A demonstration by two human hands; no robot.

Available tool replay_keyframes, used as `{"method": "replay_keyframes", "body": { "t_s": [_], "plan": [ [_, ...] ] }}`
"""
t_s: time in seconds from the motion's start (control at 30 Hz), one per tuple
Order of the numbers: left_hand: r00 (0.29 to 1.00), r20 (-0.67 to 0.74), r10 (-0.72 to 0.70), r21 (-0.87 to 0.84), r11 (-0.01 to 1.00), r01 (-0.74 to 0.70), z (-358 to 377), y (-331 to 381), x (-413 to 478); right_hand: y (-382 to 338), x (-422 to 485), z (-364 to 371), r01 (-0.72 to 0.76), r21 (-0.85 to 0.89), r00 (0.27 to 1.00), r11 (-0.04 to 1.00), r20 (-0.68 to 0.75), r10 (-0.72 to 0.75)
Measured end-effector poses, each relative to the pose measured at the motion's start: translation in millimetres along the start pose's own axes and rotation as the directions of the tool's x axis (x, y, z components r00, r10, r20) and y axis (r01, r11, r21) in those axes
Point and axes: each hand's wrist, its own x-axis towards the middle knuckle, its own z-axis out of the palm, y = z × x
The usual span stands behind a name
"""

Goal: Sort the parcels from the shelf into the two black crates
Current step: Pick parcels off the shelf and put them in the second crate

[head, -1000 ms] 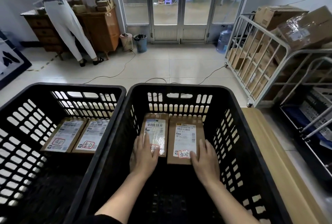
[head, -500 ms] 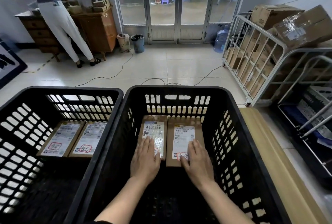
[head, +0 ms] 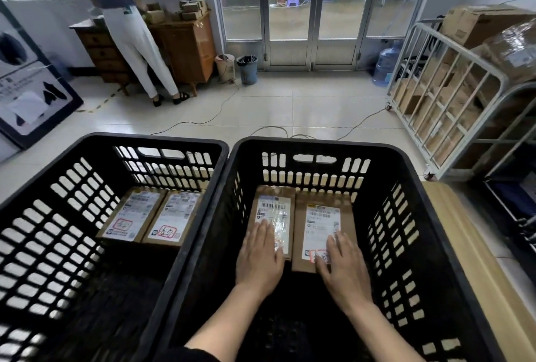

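Note:
Two black slatted crates stand side by side in front of me. The right crate [head: 412, 176] holds two flat brown parcels with white labels, lying next to each other at its far end. My left hand [head: 259, 257] lies flat, fingers spread, on the near end of the left parcel [head: 274, 202]. My right hand [head: 342, 266] lies flat on the near end of the right parcel [head: 322, 216], partly covering its red stamp. The left crate [head: 58, 176] holds two more labelled parcels [head: 130, 216] [head: 174, 222] at its far end.
A metal cage trolley [head: 452, 100] with cardboard boxes stands at the right. A tan board [head: 470, 260] runs beside the right crate. Cables cross the tiled floor ahead. A person [head: 124, 22] stands at a wooden cabinet at the far left, near two bins and a water bottle [head: 385, 64].
Both hands slid forward onto the near ends of the two parcels in the right crate, pushing them toward the crate's far wall. The right parcel now lies closer to the left one.

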Motion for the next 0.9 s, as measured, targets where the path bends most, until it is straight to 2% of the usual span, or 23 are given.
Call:
{"method": "replay_keyframes", "body": {
  "t_s": [0.33,0.47,0.57,0.7,0.9],
  "plan": [
    [0.999,0.040,0.000,0.062,0.998,-0.002,1.2,-1.7,0.6,2.5,0.0,4.2,-0.005,-0.046,1.000,0.999,0.020,0.006],
    [0.994,0.104,-0.043,0.065,0.997,0.037,-7.1,4.0,4.0,1.7,4.8,-3.2,-0.031,0.017,0.997,0.999,0.067,0.030],
    [0.986,0.100,-0.133,-0.033,0.990,0.137,-19.0,6.0,9.0,7.7,6.3,-13.7,-0.144,0.173,0.989,0.974,0.046,0.139],
    [0.983,0.031,-0.181,-0.206,0.961,0.183,-35.7,9.1,12.7,14.4,7.3,-25.7,-0.254,0.271,0.965,0.929,0.006,0.262],
    [0.952,0.091,-0.292,-0.480,0.825,0.299,-42.1,10.3,11.8,18.6,2.9,-30.6,-0.400,0.425,0.910,0.812,0.081,0.406]
  ]
}}
